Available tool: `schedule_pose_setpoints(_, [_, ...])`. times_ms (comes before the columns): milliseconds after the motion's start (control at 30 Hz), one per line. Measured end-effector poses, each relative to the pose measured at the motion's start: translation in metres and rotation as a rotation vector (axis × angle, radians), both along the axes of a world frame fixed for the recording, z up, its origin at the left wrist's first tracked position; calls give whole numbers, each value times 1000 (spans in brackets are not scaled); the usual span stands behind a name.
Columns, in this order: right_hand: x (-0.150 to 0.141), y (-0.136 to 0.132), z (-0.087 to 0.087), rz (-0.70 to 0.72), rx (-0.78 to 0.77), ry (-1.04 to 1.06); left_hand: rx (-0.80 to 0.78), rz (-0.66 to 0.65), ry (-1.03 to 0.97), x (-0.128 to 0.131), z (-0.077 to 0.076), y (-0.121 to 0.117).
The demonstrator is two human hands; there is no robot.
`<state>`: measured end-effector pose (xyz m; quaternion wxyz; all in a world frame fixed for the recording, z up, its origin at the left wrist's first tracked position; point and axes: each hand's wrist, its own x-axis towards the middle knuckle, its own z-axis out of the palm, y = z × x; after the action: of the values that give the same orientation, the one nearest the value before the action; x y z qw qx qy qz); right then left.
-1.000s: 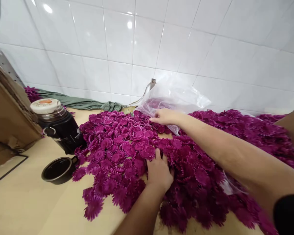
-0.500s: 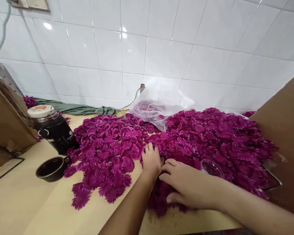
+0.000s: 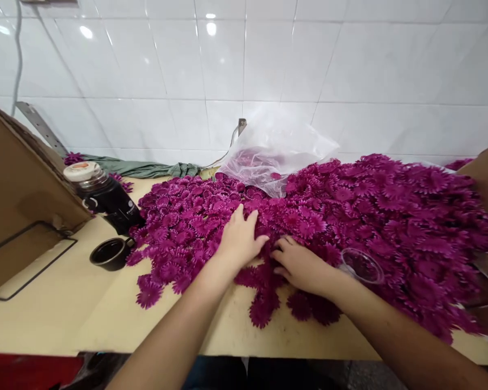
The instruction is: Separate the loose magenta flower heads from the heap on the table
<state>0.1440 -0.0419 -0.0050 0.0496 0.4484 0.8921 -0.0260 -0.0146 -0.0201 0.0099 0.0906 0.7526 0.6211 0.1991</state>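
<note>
Magenta artificial flower heads [image 3: 179, 216] with many pointed petals lie heaped across the work surface. My left hand [image 3: 241, 238] rests on the middle of the heap, its thumb and fingers spread, holding nothing. Just to its right, my right hand [image 3: 303, 265] touches the flowers with bent fingers that stand apart. Nothing gripped shows in it, though its fingertips are partly hidden among the petals. A few loose flower heads [image 3: 264, 306] lie below and between the two hands. Beside my right wrist a clear round plastic container [image 3: 363, 266] sits among the flowers.
A black flask [image 3: 113, 203] with a white lid leans at the left, with a dark cup [image 3: 110, 254] in front of it. Behind the heap lies a translucent plastic bag [image 3: 268, 157] against the tiled wall [image 3: 166, 65]. Cardboard boxes [image 3: 28, 200] flank the tabletop [image 3: 52, 319].
My left hand has moved away from my right and its thumb has spread out. My right hand has moved slightly up. Loose flowers below have shifted apart, and the camera view has changed.
</note>
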Motion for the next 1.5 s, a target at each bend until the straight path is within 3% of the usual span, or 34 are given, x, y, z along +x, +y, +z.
schedule_pose_setpoints(100, [0, 1, 7, 89, 41, 166, 176, 31, -100, -44, 5, -24])
schedule_pose_setpoints(167, [0, -2, 12, 141, 92, 278, 275, 120, -139, -76, -1, -47])
schedule_pose_setpoints(267, [-3, -11, 21, 185, 162, 399, 292, 197, -113, -111, -24, -84])
schedule_pose_setpoints(400, [-22, -28, 24, 256, 139, 484, 215, 255, 1, -122, -59, -114])
schedule_pose_setpoints(467, [-37, -36, 19, 313, 90, 472, 170, 280, 52, -119, -68, -114])
schedule_pose_setpoints(567, [-61, -42, 5, 336, 19, 396, 113, 287, 66, -113, -70, -105])
schedule_pose_setpoints(733, [-92, -34, -8, 205, 17, 389, 78, 247, 2, -105, -61, -90])
schedule_pose_setpoints(900, [-120, -25, -11, 136, 12, 341, 109, 211, -121, -98, -58, -92])
schedule_pose_setpoints(967, [-127, -26, -15, 103, -16, 279, 206, 281, -112, -104, -59, -97])
schedule_pose_setpoints(1067, [-130, -30, -23, 16, -41, 243, 319, 492, -50, -123, -66, -103])
schedule_pose_setpoints(1233, [-138, -35, -29, -35, -13, 275, 108, 650, -82, -149, -78, -93])
schedule_pose_setpoints(1500, [-171, -44, -20, 11, -72, 257, 94, 518, -45, -149, -81, -81])
